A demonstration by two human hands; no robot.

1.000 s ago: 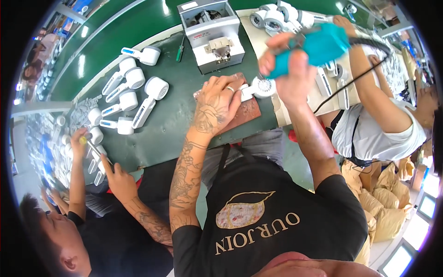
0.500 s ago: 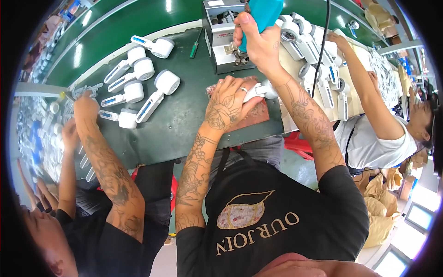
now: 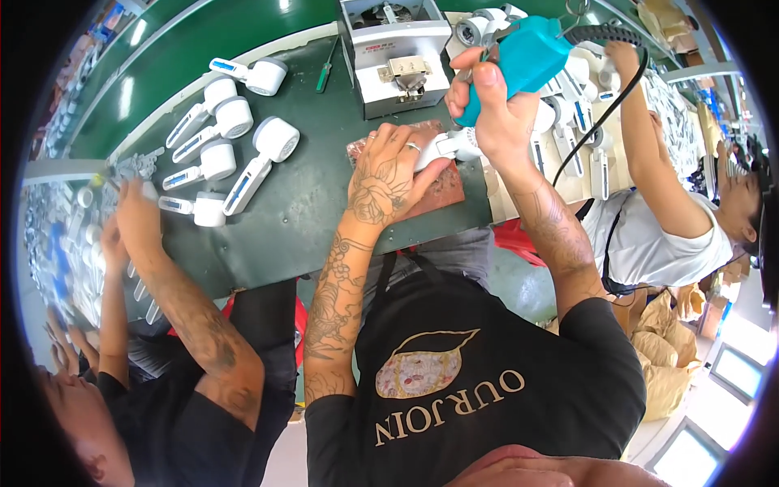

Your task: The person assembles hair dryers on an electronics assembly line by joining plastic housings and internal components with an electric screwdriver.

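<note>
My left hand (image 3: 385,172) is closed over the handle of a white hand shower (image 3: 461,146), holding it down on a reddish-brown board (image 3: 434,199). The hand covers most of that handle; the round head points right. My right hand (image 3: 507,118) grips a teal electric screwdriver (image 3: 529,58), raised just above and right of the board. A coiled black cord leaves its top end. The screwdriver's tip is hidden behind my fingers. Behind the board stands a grey metal screw feeder (image 3: 393,61) with small parts in its top.
Several white hand showers (image 3: 264,154) lie on the left of the dark green table (image 3: 300,235). More showers (image 3: 600,166) are at right. A green-handled screwdriver (image 3: 324,77) lies near the feeder. One co-worker's hands (image 3: 138,215) are at far left; another's arm (image 3: 645,138) reaches in at right.
My right hand has brought the electric screwdriver away from the feeder's front, rightward and nearer the shower. The left hand keeps its hold on the shower. The view has shifted slightly.
</note>
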